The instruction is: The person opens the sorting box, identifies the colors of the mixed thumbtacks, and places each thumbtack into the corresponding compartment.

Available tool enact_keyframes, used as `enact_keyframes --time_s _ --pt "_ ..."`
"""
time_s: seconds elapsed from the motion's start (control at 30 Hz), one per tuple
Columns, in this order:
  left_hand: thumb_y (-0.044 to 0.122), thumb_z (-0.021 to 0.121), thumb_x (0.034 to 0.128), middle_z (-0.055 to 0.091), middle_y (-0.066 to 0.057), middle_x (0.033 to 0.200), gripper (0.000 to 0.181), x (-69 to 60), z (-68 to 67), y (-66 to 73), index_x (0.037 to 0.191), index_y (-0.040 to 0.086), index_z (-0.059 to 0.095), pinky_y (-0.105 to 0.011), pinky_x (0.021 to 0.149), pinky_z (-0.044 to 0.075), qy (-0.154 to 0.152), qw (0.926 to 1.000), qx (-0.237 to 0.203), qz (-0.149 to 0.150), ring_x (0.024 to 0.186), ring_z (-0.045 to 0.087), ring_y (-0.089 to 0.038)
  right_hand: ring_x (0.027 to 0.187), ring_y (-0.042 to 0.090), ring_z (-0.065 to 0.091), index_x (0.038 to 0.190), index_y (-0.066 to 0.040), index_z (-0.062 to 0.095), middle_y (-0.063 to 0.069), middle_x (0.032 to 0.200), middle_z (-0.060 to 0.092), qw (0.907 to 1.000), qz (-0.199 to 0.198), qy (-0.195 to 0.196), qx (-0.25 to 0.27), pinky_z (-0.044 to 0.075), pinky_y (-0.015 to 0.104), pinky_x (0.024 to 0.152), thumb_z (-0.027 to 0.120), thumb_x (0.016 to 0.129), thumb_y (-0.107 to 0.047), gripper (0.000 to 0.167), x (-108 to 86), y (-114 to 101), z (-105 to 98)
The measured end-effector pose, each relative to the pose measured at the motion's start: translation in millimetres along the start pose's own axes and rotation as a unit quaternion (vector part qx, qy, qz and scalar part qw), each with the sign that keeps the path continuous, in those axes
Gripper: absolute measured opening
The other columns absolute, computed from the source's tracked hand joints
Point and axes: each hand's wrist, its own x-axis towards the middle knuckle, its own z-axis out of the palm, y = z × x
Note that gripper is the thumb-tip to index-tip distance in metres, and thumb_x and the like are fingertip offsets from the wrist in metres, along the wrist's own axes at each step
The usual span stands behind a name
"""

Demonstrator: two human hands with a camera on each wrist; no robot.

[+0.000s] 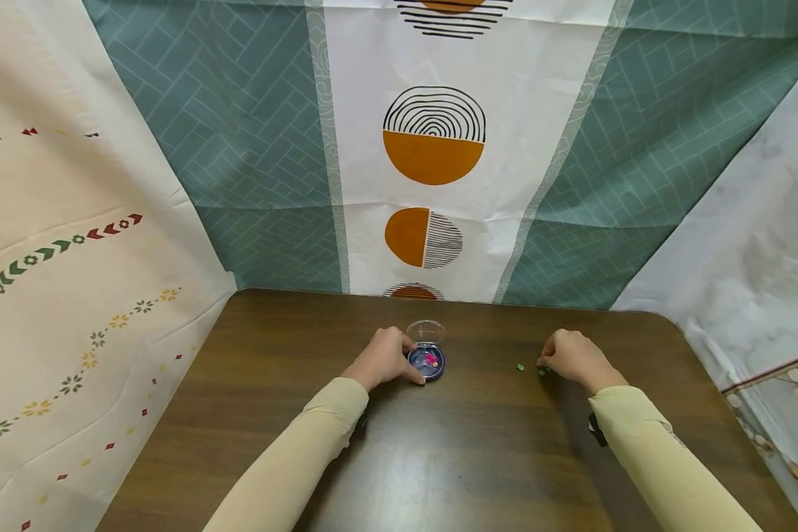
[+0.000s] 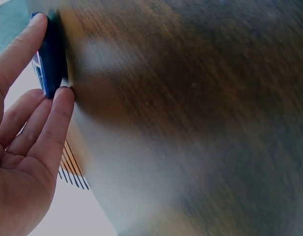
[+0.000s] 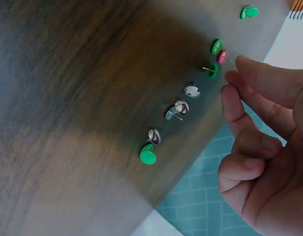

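Note:
A small round blue case (image 1: 436,375) stands on the table with its clear lid (image 1: 426,330) raised and bright pink pieces inside. My left hand (image 1: 386,358) holds it by the rim, thumb on the near edge and fingers on the far side. In the left wrist view, the case (image 2: 54,54) shows edge-on between thumb and fingertips. My right hand (image 3: 269,157) hovers with bent fingers beside a pink thumbtack (image 3: 223,57); thumb and fingertips look slightly apart, nothing visibly between them. Green thumbtacks (image 3: 148,157) and silver thumbtacks (image 3: 182,107) lie in a loose line nearby.
A brown wooden table (image 1: 479,458) carries everything. Patterned cloth (image 1: 432,244) hangs along its back edge, with more cloth at both sides. One green thumbtack (image 3: 250,12) lies apart from the others.

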Motion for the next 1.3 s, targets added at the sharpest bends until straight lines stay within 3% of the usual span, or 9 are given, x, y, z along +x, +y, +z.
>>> enact_keyframes --time_s 0.7,0.87,1.0,1.13,1.3 --pt "0.039 0.091 0.0491 0.070 -0.002 0.108 0.067 -3.2 0.1 0.0 0.107 0.013 0.072 -0.035 0.092 0.050 -0.005 1.0000 -0.001 -0.007 0.101 0.060 -0.015 0.060 0.013 0.051 0.075 -0.015 0.072 -0.004 0.071 0.065 0.9996 -0.026 0.011 -0.007 0.042 0.031 0.056 0.065 0.082 -0.017 0.010 2.2 2 9" --pt "0.039 0.091 0.0495 0.071 -0.002 0.108 0.066 -2.8 0.6 1.6 0.108 0.013 0.072 -0.035 0.092 0.050 -0.007 1.0000 -0.002 -0.004 0.102 0.060 -0.015 0.058 0.012 0.048 0.073 -0.013 0.072 -0.003 0.067 0.064 0.9990 -0.035 0.006 0.028 0.039 0.028 0.054 0.062 0.085 -0.016 0.016 3.6 4 8" --pt "0.039 0.092 0.0487 0.071 -0.002 0.107 0.067 -2.3 0.3 1.1 0.107 0.014 0.072 -0.035 0.092 0.050 -0.001 1.0000 0.004 0.001 0.102 0.060 -0.015 0.063 0.012 0.052 0.082 -0.011 0.073 0.000 0.078 0.068 0.9966 -0.046 0.008 0.068 0.042 0.028 0.057 0.060 0.089 -0.019 0.016 6.5 1 4" --pt "0.039 0.092 0.0476 0.071 -0.002 0.106 0.067 -1.8 0.2 0.1 0.106 0.014 0.072 -0.034 0.091 0.050 0.005 0.9999 0.010 0.005 0.101 0.061 -0.015 0.072 0.012 0.057 0.092 -0.010 0.073 0.003 0.091 0.072 0.9921 -0.069 0.017 0.104 0.046 0.028 0.063 0.060 0.090 -0.020 0.017 8.5 -9 0" --pt "0.039 0.092 0.0476 0.071 -0.001 0.105 0.066 -1.0 0.3 -0.4 0.105 0.014 0.073 -0.033 0.091 0.050 0.005 0.9999 0.009 0.005 0.100 0.061 -0.014 0.078 0.013 0.058 0.095 -0.009 0.072 0.003 0.093 0.071 0.9871 -0.090 0.031 0.128 0.048 0.031 0.070 0.060 0.091 -0.022 0.018 10.4 -27 -4"
